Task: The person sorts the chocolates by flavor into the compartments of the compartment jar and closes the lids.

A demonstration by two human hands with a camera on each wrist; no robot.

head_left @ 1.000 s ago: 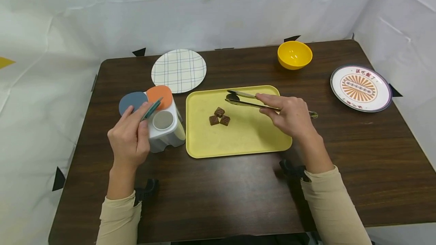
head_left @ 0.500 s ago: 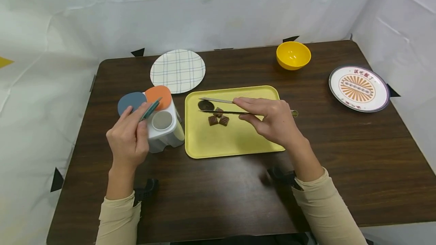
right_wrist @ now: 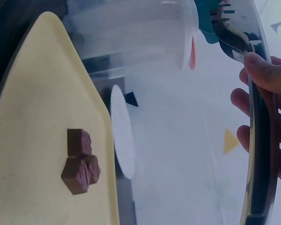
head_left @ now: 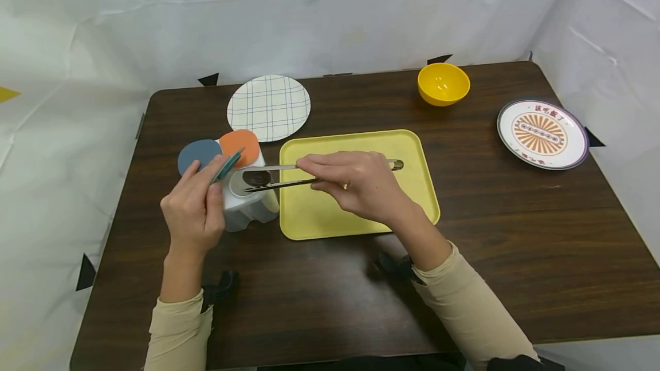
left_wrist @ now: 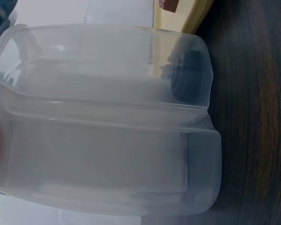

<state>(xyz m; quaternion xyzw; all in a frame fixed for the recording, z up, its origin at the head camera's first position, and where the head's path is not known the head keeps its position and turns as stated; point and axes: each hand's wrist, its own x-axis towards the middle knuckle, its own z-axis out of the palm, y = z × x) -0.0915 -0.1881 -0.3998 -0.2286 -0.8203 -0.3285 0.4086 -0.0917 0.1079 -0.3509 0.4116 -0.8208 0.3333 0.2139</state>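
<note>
Dark brown wooden desk (head_left: pixel 515 245): one.
Flat yellow plastic tray (head_left: pixel 412 147): one, centre.
Brown chocolate pieces (right_wrist: pixel 80 161): three, clustered.
Metal tongs (head_left: pixel 278 176): one pair.
White translucent plastic canister (head_left: pixel 247 208): one, 9 o'clock.
Round plates: two, checked (head_left: pixel 269 107) at 11 o'clock, patterned (head_left: pixel 542 133) at 2.
Yellow plastic bowl (head_left: pixel 443 83): one, 1 o'clock.

The tray (head_left: pixel 412 188) is showing pale yellow on a dark brown, wood-grained desk (head_left: pixel 515 256). Left of the tray, a translucent white container (head_left: pixel 247 208) is carrying three lids — slate blue (head_left: pixel 198 154), orange (head_left: pixel 239 146) and teal (head_left: pixel 229 165). Brown chocolates (right_wrist: pixel 80 161) are lying on the tray. Behind the tray, a white plate (head_left: pixel 268 107) is bearing a blue grid; right of it, a bright yellow bowl (head_left: pixel 443 83).
</note>
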